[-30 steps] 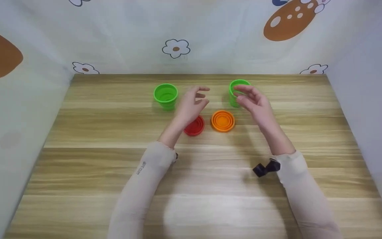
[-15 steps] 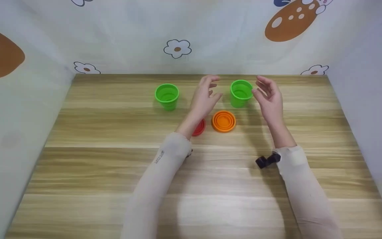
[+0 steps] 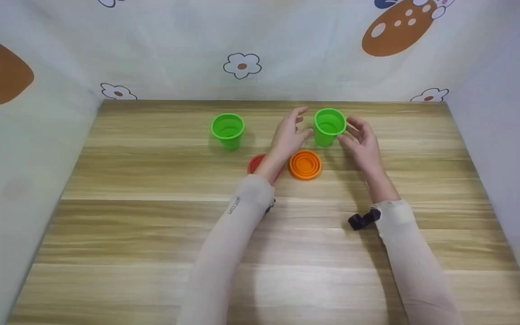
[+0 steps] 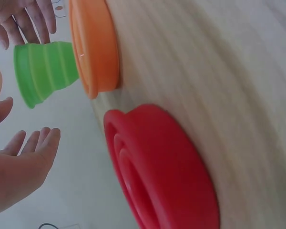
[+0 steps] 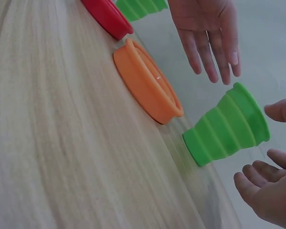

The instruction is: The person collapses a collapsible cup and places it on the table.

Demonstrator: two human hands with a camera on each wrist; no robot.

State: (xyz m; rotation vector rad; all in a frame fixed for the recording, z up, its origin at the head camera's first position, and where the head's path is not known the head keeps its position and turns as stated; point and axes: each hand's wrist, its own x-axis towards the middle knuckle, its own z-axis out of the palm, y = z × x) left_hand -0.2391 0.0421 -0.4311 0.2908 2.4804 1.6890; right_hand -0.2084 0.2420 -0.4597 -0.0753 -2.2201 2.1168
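Observation:
A green collapsible cup (image 3: pixel 330 128) stands extended at the back right, between my two hands. On its left my left hand (image 3: pixel 288 135) hovers with fingers loosely bent and holds nothing. My right hand (image 3: pixel 363 143) is at the cup's right side, its thumb close to the rim; the right wrist view shows a gap between these fingers and the cup (image 5: pixel 226 126). An orange collapsible cup (image 3: pixel 305 165) lies folded flat in front. Beside it a folded red cup (image 3: pixel 256 163) is partly hidden under my left forearm in the head view; the left wrist view shows more of the red cup (image 4: pixel 164 171).
Another green cup (image 3: pixel 227 131) stands extended at the back left. All of them rest on a wood-grain table (image 3: pixel 151 225). A patterned curtain (image 3: pixel 287 45) rises behind the table's back edge, with pale walls at both sides.
My left hand has moved right, from between the green cups to the right cup's left side. The right hand shifted right past that cup, then came slightly back towards it. The cups stay put.

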